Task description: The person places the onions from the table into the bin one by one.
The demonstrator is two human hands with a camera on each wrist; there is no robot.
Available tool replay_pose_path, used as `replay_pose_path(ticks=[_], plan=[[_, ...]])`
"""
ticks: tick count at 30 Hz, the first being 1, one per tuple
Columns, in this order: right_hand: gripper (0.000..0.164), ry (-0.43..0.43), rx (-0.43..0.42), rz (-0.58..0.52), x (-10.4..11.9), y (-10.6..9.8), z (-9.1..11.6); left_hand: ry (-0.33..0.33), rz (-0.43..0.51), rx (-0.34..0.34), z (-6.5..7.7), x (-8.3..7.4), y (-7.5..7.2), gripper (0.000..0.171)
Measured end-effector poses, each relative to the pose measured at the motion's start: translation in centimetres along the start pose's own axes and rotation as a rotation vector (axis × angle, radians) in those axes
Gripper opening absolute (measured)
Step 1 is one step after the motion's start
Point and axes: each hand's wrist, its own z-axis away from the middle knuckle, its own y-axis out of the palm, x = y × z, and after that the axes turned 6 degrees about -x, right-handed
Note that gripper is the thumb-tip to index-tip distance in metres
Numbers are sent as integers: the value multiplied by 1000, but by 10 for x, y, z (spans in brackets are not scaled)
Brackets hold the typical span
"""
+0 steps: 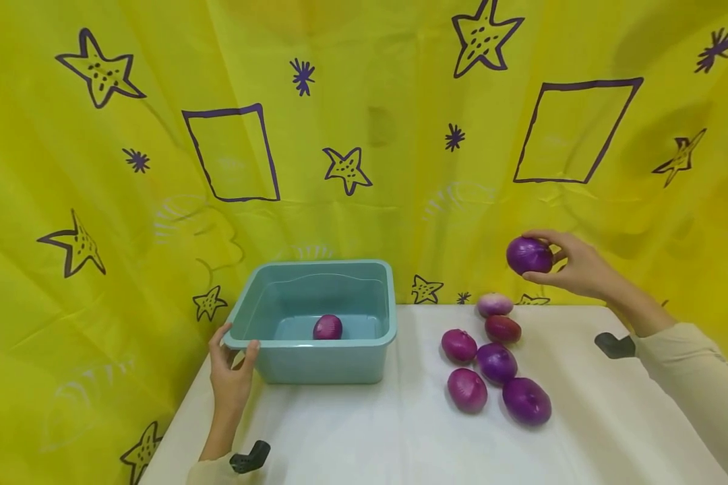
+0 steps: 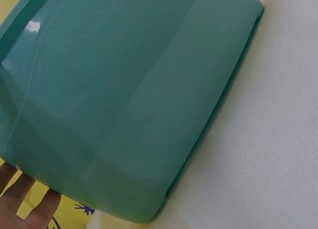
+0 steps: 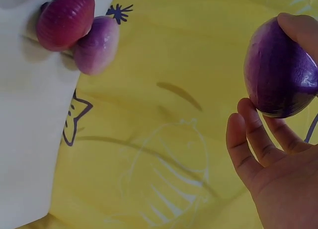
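My right hand (image 1: pixel 573 264) holds a purple onion (image 1: pixel 529 255) in the air between thumb and fingertips, right of the tub and above the table's far edge. The right wrist view shows the onion (image 3: pixel 278 70) with the thumb over its top and fingertips under it. A teal plastic tub (image 1: pixel 321 364) stands on the table's left part, one purple onion (image 1: pixel 327 327) lying inside. At its front left corner, my left hand (image 1: pixel 230 377) grips the rim, thumb at the front and fingers along the side. Three fingers show against the tub wall (image 2: pixel 124 90) in the left wrist view.
Several loose onions cluster on the white table (image 1: pixel 418 431) right of the tub, among them a dark purple onion (image 1: pixel 526 401), a reddish onion (image 1: pixel 503 329) and a pale onion (image 1: pixel 494 304). Behind the table hangs a yellow curtain (image 1: pixel 376 229) with drawn stars.
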Motion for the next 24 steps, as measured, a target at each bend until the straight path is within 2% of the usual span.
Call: replay_pose_path(ticks=[7, 14, 19, 24], plan=[[73, -37, 4, 12, -1, 4, -4, -4, -2, 2, 0, 0, 0, 71], [72, -44, 29, 11, 9, 12, -19, 20, 2, -9, -2, 3, -1, 71], [68, -121, 45, -18, 22, 24, -37, 6, -9, -3, -1, 2, 0, 70], [66, -207, 90, -74, 40, 46, -60, 1, -15, -7, 0, 1, 0, 69]])
